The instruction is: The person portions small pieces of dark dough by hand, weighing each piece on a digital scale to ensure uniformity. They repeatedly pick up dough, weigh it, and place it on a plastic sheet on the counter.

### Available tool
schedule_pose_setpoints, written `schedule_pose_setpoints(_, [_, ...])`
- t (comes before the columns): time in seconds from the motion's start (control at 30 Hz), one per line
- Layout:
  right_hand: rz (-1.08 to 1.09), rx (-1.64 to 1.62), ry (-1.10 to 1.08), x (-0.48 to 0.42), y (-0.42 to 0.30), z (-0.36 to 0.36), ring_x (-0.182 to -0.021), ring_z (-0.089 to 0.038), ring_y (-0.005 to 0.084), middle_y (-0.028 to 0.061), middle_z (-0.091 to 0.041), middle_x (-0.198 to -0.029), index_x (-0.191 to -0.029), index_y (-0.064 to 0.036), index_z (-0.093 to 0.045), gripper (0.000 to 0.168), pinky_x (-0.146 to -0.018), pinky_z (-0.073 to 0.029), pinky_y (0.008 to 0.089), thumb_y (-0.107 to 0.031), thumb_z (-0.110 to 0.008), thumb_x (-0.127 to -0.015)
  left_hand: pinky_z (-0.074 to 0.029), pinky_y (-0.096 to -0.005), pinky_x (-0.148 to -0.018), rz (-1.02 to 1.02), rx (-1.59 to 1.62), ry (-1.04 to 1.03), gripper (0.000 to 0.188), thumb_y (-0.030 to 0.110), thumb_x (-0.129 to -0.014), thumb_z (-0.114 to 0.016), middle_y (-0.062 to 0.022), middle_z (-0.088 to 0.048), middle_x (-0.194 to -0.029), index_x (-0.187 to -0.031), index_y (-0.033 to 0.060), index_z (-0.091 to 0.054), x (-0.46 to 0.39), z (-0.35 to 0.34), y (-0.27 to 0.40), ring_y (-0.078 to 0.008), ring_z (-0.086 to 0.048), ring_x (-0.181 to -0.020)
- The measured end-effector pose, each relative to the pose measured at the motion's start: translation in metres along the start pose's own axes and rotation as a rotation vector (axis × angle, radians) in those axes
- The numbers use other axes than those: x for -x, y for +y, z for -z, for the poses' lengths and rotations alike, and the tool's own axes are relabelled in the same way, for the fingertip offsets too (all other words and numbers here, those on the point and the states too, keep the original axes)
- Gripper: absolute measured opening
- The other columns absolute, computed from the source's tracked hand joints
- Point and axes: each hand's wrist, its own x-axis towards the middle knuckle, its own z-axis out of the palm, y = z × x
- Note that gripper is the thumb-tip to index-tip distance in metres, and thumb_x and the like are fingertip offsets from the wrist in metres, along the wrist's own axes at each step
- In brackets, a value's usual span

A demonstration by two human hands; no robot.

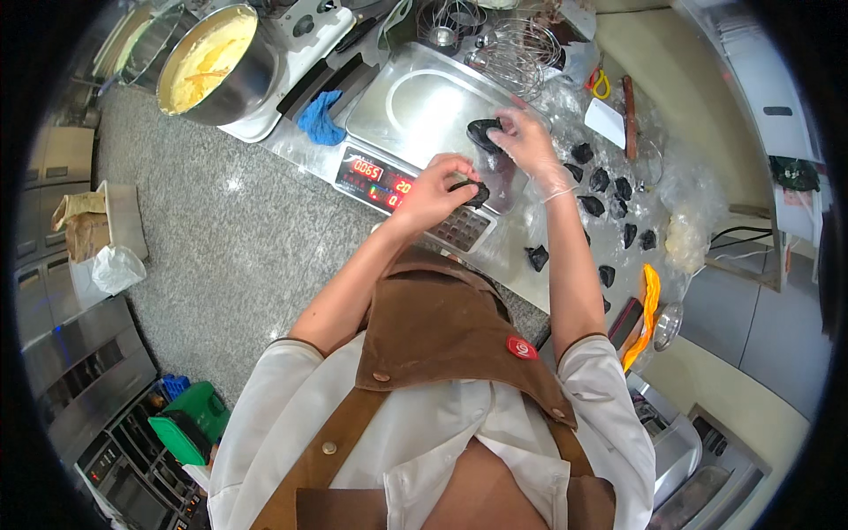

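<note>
My bare left hand point(437, 189) pinches a small piece of black dough point(474, 195) over the front edge of the digital scale, near its keypad point(460, 228). On my right hand point(529, 142) is a clear plastic glove. Its thumb and fingers grip the edge of a larger lump of black dough point(484, 134) at the steel weighing pan point(391, 106); whether the lump rests on the pan I cannot tell. Red digits glow on the scale's display point(371, 175). Several black dough pieces point(599, 179) lie scattered on the worktop right of the scale, some partly behind my right forearm.
Left of the scale are a blue cloth point(322, 119) and a mixer bowl point(215, 73) of pale yellow mixture. Wire whisks point(517, 56) lie behind the pan. A white scraper point(605, 122), yellow-handled scissors point(600, 84), a brown stick point(629, 119) and plastic film point(695, 192) are at the right.
</note>
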Motion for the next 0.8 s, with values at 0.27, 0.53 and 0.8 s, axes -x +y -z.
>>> schedule_pose_setpoints(0.27, [0.085,0.134,0.073,-0.011,0.011,-0.004,-0.076,-0.065,0.0329,0.014,-0.065,-0.074,-0.089,-0.003,-0.065,0.015,-0.093,-0.046,0.0392,-0.008,-0.065,-0.075,-0.047,-0.0336,-0.087,-0.128,-0.279,-0.049,0.013,0.005,-0.078,-0.067,-0.0297,-0.021,-0.15,-0.089,0.0061,-0.06,-0.047,-0.031,-0.014,-0.028,-0.047,-0.123])
schedule_pose_setpoints(0.53, [-0.074,0.25,-0.018,-0.02,0.027,-0.006,-0.072,-0.065,0.0313,0.0156,-0.067,-0.074,-0.083,-0.003,-0.069,0.016,-0.08,-0.05,0.0387,-0.017,-0.066,-0.076,-0.049,-0.0342,-0.083,-0.267,-0.49,-0.031,0.013,0.004,-0.076,-0.067,-0.0307,-0.022,-0.149,-0.085,0.0055,-0.057,-0.045,-0.045,-0.018,-0.0321,-0.054,-0.12])
schedule_pose_setpoints(0.8, [-0.544,-1.175,-0.064,0.004,-0.007,0.027,-0.068,-0.057,0.0103,0.0038,-0.062,-0.082,-0.094,-0.002,-0.063,0.011,-0.059,-0.047,0.0218,0.001,-0.064,-0.084,-0.048,-0.0411,-0.085,-0.175,-0.651,-0.115,0.013,0.008,-0.074,-0.066,-0.0276,-0.016,-0.152,-0.079,0.0038,-0.055,-0.044,-0.037,-0.024,-0.0379,-0.061,-0.103])
